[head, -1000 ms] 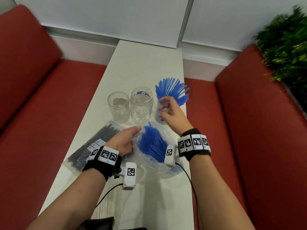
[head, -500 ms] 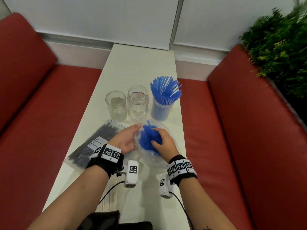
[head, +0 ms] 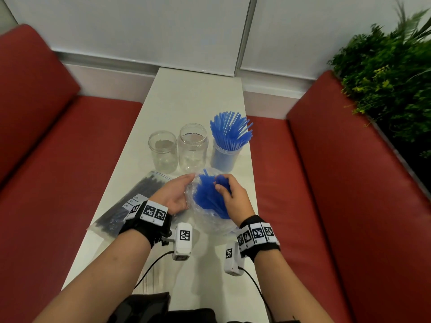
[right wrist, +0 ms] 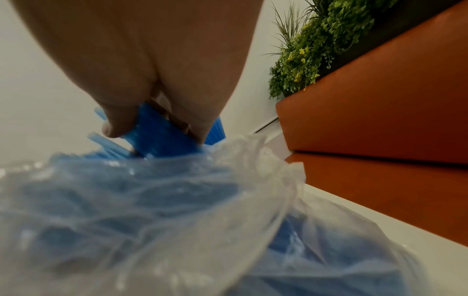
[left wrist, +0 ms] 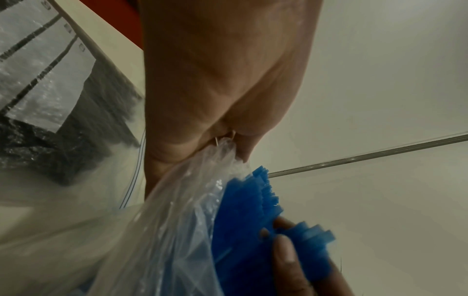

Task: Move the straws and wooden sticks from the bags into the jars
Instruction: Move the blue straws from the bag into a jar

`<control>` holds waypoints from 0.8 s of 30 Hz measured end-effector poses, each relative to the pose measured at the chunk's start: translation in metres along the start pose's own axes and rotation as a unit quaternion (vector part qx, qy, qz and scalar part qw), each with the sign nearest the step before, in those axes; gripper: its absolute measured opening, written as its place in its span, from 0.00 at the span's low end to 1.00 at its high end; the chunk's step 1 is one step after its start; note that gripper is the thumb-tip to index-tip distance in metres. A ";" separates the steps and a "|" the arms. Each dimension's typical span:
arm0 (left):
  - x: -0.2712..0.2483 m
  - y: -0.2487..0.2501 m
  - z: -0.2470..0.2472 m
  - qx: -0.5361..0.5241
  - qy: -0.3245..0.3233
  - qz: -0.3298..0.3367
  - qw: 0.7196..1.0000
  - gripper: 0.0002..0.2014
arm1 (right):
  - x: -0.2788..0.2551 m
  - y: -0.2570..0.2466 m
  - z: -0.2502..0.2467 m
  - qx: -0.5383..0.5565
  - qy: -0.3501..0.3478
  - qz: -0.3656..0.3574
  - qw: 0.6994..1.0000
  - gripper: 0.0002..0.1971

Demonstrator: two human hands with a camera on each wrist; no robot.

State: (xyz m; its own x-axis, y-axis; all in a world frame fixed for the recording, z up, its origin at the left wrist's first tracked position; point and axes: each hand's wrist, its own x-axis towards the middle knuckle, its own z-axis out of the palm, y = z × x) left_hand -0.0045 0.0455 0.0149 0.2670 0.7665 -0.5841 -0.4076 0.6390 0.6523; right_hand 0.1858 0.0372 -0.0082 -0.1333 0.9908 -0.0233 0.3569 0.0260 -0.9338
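Note:
A clear plastic bag [head: 210,220] of blue straws [head: 207,197] lies on the white table [head: 193,96] in front of me. My left hand [head: 177,194] grips the bag's left edge [left wrist: 222,152] and holds its mouth apart. My right hand [head: 227,192] reaches into the bag, fingers and thumb closed round a bunch of blue straws [right wrist: 162,136]. Behind the bag stand three jars: the right jar [head: 225,157] is packed with upright blue straws [head: 231,129], while the middle jar [head: 193,148] and left jar [head: 163,151] hold none. A second bag with dark sticks [head: 133,201] lies to the left.
Red bench seats [head: 70,159] flank the narrow table on both sides, and a green plant [head: 391,78] rises at the right. Bare tabletop stretches beyond the jars to the white wall [head: 163,26]. Cables run from the wrist cameras over the near table edge.
My right hand came back from the filled jar, dropped into the bag and closed on a bunch of blue straws. The left hand kept its hold on the bag's edge.

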 end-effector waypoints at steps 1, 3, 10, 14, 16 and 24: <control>0.000 0.000 0.000 -0.001 -0.001 0.000 1.000 0.20 | 0.001 -0.005 -0.001 0.003 0.003 -0.006 1.000 0.08; 0.000 0.000 -0.001 -0.004 -0.002 0.001 1.000 0.19 | 0.004 -0.015 -0.004 0.014 0.013 -0.020 1.000 0.08; 0.002 0.002 -0.006 -0.010 -0.011 -0.006 1.000 0.19 | 0.013 -0.027 -0.004 0.101 0.081 -0.015 0.991 0.06; 0.001 0.005 -0.005 -0.017 -0.026 -0.008 0.999 0.19 | 0.010 -0.009 0.008 0.124 0.090 0.037 0.988 0.20; 0.001 0.006 -0.004 -0.017 -0.028 -0.008 0.999 0.20 | 0.005 0.001 0.014 0.138 0.078 0.055 0.986 0.19; 0.007 0.008 -0.009 -0.002 -0.024 -0.009 1.000 0.20 | 0.026 -0.047 -0.010 0.103 0.091 -0.002 0.990 0.21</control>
State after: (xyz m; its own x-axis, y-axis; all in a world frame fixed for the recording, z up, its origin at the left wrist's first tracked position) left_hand -0.0133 0.0555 0.0118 0.3165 0.7573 -0.5713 -0.4067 0.6524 0.6395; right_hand 0.1751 0.0634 0.0389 0.0419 0.9988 0.0271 0.1581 0.0202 -0.9872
